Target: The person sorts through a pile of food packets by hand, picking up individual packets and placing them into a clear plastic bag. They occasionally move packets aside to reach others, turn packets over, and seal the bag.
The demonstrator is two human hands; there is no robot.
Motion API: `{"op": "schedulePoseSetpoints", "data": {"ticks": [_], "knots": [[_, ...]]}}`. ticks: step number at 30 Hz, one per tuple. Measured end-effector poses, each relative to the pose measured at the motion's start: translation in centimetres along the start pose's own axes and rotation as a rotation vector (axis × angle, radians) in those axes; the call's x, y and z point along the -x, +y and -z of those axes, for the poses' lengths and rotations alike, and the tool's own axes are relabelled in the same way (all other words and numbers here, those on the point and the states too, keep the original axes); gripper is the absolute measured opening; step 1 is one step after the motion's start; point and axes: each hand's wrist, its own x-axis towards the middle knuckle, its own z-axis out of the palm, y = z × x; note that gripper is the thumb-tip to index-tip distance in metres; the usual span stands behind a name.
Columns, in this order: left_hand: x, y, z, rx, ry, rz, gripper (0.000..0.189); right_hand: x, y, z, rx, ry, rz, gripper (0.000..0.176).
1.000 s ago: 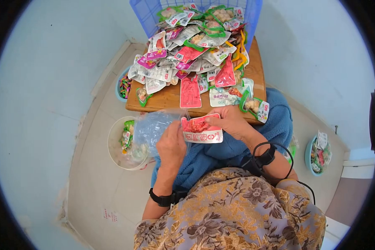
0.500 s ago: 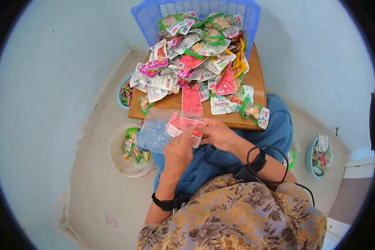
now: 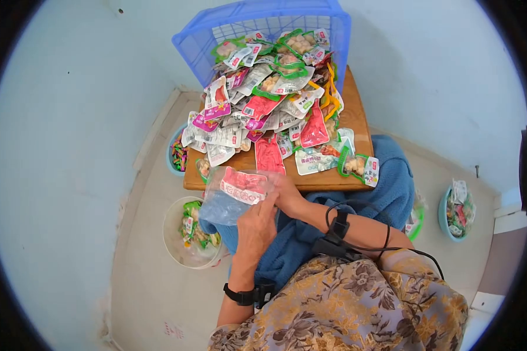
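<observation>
A clear plastic bag (image 3: 216,206) is held over my lap, just off the table's front edge. Inside it lies a pink-and-white snack packet (image 3: 244,186). My left hand (image 3: 256,229) is closed on the bag's right side, with its fingertips near the bag's edge. My right hand (image 3: 289,196) is closed at the same edge, on the bag; its fingertips are partly hidden behind the left hand. Just beyond them, a pink packet (image 3: 269,155) hangs at the front of a large heap of snack packets (image 3: 263,105).
The heap spills from a tipped blue plastic basket (image 3: 196,55) onto a wooden table (image 3: 357,111). On the floor stand a white bucket (image 3: 173,248) with green packets, a blue bowl (image 3: 173,161) and another blue bowl (image 3: 445,219). A blue cloth (image 3: 386,175) covers my lap.
The snack packet has slid leftward, deeper into the plastic bag, away from my fingers. Both hands are now at the bag's right edge. The view has shifted slightly.
</observation>
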Motion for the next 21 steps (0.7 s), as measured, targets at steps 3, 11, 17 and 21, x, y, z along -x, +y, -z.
{"op": "schedulePoseSetpoints", "data": {"ticks": [3, 11, 17, 21], "knots": [[0.0, -0.3, 0.0, 0.008, -0.020, 0.027, 0.041, -1.3, 1.4, 0.7, 0.578, 0.116, 0.333, 0.020], [0.0, -0.6, -1.2, 0.022, 0.083, 0.044, 0.044, -2.9, 2.4, 0.2, 0.766, 0.429, 0.444, 0.019], [0.0, -1.0, -1.8, 0.041, 0.207, 0.079, 0.041, -3.5, 3.1, 1.0, 0.907, 0.361, 0.534, 0.027], [0.2, -1.7, -1.8, 0.069, 0.351, 0.170, 0.034, 0.3, -2.7, -0.4, 0.456, 0.289, 0.036, 0.026]]}}
